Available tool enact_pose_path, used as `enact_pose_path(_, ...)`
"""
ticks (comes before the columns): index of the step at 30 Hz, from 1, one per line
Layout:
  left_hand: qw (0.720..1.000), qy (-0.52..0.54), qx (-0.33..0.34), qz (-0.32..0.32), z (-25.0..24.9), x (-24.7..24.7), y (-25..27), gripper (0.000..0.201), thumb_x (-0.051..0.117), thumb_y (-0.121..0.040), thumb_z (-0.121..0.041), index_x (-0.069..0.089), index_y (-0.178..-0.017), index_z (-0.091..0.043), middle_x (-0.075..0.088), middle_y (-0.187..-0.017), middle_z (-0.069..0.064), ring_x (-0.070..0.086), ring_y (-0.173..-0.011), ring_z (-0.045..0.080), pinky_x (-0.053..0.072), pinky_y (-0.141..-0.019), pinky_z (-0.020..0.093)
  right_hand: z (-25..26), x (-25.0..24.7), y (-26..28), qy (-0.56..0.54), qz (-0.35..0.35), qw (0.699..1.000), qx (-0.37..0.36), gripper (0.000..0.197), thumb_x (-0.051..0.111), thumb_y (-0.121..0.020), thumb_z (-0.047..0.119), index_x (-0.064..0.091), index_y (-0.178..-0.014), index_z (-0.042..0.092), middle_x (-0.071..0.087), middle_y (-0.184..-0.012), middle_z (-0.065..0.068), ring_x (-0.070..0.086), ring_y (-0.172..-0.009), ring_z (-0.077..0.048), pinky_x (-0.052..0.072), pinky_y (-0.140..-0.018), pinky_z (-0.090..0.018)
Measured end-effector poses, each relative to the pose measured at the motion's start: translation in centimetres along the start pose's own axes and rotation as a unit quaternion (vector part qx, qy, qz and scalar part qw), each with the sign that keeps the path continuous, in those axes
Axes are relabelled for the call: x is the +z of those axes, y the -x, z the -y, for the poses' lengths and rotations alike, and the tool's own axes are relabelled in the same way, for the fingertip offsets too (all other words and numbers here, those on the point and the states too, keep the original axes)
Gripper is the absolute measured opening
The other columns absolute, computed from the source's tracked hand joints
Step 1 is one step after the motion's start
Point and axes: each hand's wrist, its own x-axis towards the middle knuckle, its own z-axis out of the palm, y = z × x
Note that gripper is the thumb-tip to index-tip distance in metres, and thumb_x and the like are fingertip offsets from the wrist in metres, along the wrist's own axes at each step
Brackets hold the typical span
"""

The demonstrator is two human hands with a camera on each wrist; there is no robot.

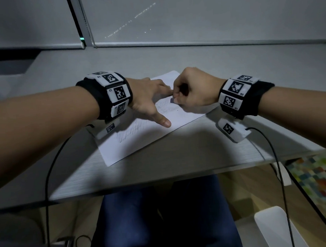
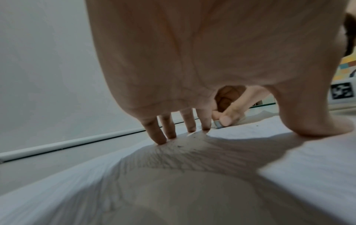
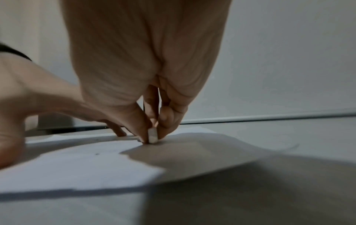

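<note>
A white sheet of paper (image 1: 140, 139) with faint pencil marks lies tilted on the grey desk (image 1: 178, 160). My left hand (image 1: 150, 97) is spread flat on the paper (image 2: 289, 152), fingertips (image 2: 159, 137) and thumb pressing it down. My right hand (image 1: 192, 92) pinches a small whitish eraser (image 3: 153, 136) between thumb and fingers and holds its end against the paper (image 3: 77, 167). In the left wrist view the eraser (image 2: 217, 124) shows as a small grey block just right of the left index finger.
The desk meets a grey wall with a window frame (image 1: 83, 33) at the back. Black cables (image 1: 48, 175) hang from both wrist units over the desk's front edge. Below are my legs in dark trousers (image 1: 144, 217) and a colourful floor mat (image 1: 315, 176).
</note>
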Motion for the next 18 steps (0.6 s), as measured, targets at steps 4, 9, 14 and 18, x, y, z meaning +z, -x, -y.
enact_pose_path(4,1.000,-0.008,-0.001,0.005,0.0,-0.1,0.0,0.119,0.068,-0.066,-0.093,0.015,-0.164,-0.053,0.019,-0.170,-0.021,0.024,-0.155,0.023,0.028,-0.123,0.059,0.0,-0.2,-0.4,0.022,-0.013,1.000,0.018,0.012,0.073,-0.088,0.023,0.077,-0.080,0.014,0.074,-0.073,0.000,0.070,-0.070,-0.020,0.063,-0.072,-0.036)
enact_pose_path(9,1.000,-0.003,0.012,0.007,-0.2,-0.2,0.3,0.102,0.071,-0.067,-0.090,0.028,-0.155,-0.057,0.028,-0.164,-0.017,0.029,-0.150,0.026,0.033,-0.119,0.061,2.3,0.9,1.6,-0.006,0.030,0.999,-0.042,0.014,0.064,-0.084,0.023,0.073,-0.077,0.015,0.076,-0.071,0.001,0.073,-0.068,-0.017,0.060,-0.065,-0.031)
enact_pose_path(14,1.000,-0.006,-0.005,0.019,-0.1,-0.1,-0.1,0.117,0.068,-0.063,-0.094,0.017,-0.161,-0.055,0.023,-0.166,-0.019,0.026,-0.151,0.024,0.033,-0.118,0.061,0.9,0.0,0.2,0.004,-0.005,1.000,-0.010,0.016,0.075,-0.086,0.028,0.076,-0.078,0.015,0.071,-0.067,0.002,0.064,-0.060,-0.015,0.056,-0.063,-0.030)
enact_pose_path(18,1.000,-0.010,-0.008,0.024,-0.1,-0.1,-0.2,0.122,0.067,-0.058,-0.097,0.016,-0.161,-0.056,0.020,-0.167,-0.021,0.026,-0.151,0.024,0.033,-0.118,0.063,0.5,0.2,0.3,0.002,-0.018,1.000,0.013,0.014,0.071,-0.085,0.030,0.075,-0.078,0.019,0.074,-0.071,0.006,0.070,-0.067,-0.013,0.063,-0.070,-0.035)
